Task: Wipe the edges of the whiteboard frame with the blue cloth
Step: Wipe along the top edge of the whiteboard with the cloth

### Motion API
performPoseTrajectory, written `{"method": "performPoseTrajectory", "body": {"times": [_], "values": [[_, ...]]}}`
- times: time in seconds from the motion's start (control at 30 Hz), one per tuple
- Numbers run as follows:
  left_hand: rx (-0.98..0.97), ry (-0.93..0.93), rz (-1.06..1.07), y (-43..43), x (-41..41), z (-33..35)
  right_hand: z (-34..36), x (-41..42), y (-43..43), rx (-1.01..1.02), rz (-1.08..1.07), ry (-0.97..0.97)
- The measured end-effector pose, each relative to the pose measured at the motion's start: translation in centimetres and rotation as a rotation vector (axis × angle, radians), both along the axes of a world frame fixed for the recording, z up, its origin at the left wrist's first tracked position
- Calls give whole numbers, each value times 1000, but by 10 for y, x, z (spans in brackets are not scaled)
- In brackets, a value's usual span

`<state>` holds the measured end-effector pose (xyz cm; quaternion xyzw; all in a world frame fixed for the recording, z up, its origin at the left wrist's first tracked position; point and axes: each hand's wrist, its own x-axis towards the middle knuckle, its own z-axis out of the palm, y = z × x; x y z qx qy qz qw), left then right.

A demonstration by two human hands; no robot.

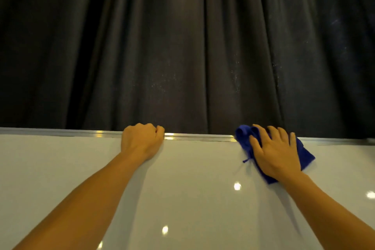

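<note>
The whiteboard [192, 189] fills the lower half of the head view, with its silver metal top frame [198, 137] running across at mid height. My left hand [142, 141] grips that top edge, fingers curled over it. My right hand [276, 152] lies flat with fingers spread, pressing the blue cloth [243, 138] against the board. The cloth is bunched up over the top frame under my fingertips. Its lower part hangs down the board surface below my palm.
A dark pleated curtain [182, 46] hangs right behind the board and fills the upper half. Ceiling lights reflect as bright spots on the glossy board. The frame continues left and right beyond both hands.
</note>
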<state>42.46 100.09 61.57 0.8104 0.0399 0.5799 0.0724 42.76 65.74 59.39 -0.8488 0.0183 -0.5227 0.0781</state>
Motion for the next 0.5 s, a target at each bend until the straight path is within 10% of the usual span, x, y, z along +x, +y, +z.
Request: {"method": "performPoseTrajectory", "body": {"times": [0.3,0.5], "values": [[52,62,-36,21,2,-10,-28,-13,120,-199,142,35],[171,74,-61,25,-6,-17,-37,-7,26,-142,76,-20]]}}
